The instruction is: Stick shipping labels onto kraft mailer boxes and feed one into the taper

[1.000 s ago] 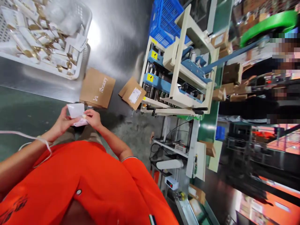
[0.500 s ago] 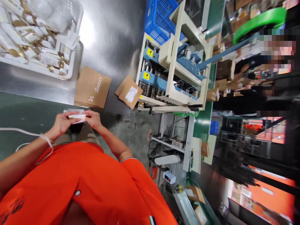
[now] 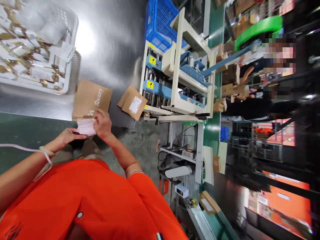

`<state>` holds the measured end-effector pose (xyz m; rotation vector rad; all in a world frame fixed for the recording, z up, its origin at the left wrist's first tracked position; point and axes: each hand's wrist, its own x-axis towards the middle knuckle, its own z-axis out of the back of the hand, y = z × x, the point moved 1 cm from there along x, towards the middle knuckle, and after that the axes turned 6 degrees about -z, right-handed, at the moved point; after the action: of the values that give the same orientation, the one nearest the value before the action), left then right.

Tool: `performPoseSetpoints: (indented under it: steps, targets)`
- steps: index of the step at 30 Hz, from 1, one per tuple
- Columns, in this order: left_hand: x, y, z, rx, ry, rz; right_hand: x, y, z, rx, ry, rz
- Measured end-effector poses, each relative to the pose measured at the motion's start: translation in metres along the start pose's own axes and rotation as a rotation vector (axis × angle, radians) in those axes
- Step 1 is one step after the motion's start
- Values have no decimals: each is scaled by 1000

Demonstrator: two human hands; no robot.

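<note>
At the near edge of the metal table, my left hand (image 3: 68, 136) pinches a small stack of white printed paper slips (image 3: 86, 127) by its left side. My right hand (image 3: 102, 124) is closed at the stack's right side, its fingertips curled by the upper corner; whether it grips a single slip is hidden. Just beyond the slips lies a flat brown cardboard box (image 3: 91, 98) with white lettering, partly covered by my right fingers. Farther right, two smaller brown boxes (image 3: 135, 103) overlap, the top one bearing a white label.
A white plastic basket (image 3: 72, 36) holds many white bottles with gold caps and some clear bags. To the right stands a carton-sealing machine (image 3: 175, 83) with a blue crate (image 3: 162, 23) behind it. A green conveyor (image 3: 213, 130) runs past; people work beyond it.
My hands have moved forward to the table edge and the slips are now tilted face up. My right hand has risen to their upper corner. The view has shifted slightly.
</note>
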<state>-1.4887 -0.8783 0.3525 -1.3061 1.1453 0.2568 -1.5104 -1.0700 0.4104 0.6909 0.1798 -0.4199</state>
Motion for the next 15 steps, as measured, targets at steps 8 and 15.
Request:
performPoseSetpoints:
  steps: [8,15]
  targets:
    - [7,-14,-11,-216,64,156,143,-18,19,-48,-143,-159]
    - [22,14,8,-52,-54,142,148,-8,3,-153,-178,-238]
